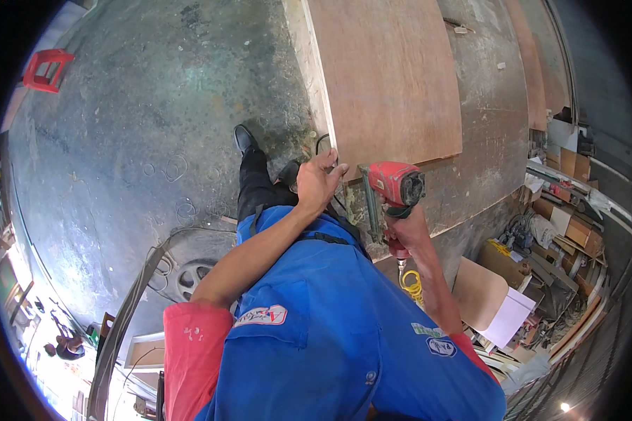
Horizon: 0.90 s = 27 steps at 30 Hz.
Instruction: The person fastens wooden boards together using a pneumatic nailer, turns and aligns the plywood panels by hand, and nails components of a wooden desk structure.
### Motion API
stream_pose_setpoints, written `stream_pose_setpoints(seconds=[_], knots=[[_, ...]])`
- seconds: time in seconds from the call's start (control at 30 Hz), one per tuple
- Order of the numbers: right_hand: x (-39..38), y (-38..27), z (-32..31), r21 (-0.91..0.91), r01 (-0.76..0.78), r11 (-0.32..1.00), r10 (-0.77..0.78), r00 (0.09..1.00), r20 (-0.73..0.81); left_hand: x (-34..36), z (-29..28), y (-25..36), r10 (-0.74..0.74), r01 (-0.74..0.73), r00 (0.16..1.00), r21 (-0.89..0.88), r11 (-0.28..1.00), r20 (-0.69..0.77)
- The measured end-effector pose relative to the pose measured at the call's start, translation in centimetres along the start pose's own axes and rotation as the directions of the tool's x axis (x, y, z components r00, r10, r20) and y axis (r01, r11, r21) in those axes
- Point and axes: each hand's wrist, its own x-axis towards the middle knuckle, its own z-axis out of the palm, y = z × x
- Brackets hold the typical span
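The only view looks from the person's head, facing steeply down over the blue apron (309, 302), which is nearest, to the left hand (317, 181) and right hand (407, 228), with the table (491, 105) and floor (154, 91) farther away. The wide, round view bends straight edges toward its rim.

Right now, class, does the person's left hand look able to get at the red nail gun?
Probably yes: the left hand is at the plywood panel's near left corner, just beside the red nail gun, with nothing visible between, though the right hand grips its handle.
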Motion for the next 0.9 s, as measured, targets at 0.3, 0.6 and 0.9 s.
stream_pose_setpoints(seconds=[0.3, 0.6, 0.9], knots=[[0.7, 1.8, -0.5, 0.010, 0.055, 0.998, -0.055, 0.998, 0.027, 0.4, -0.1, 0.0, -0.048, 0.051, 0.998, -0.053, 0.997, 0.046], [0.2, 1.6, -0.8, -0.017, -0.072, 0.997, 0.072, 0.997, -0.005, 0.4, -0.7, 0.4, -0.092, 0.100, 0.992, -0.091, 0.991, 0.085], [-1.2, 0.5, -2.3, 0.275, -0.091, 0.957, 0.097, 0.995, -0.006, 0.9, -1.4, 1.2, -0.222, 0.225, 0.962, -0.003, 0.974, 0.158]])
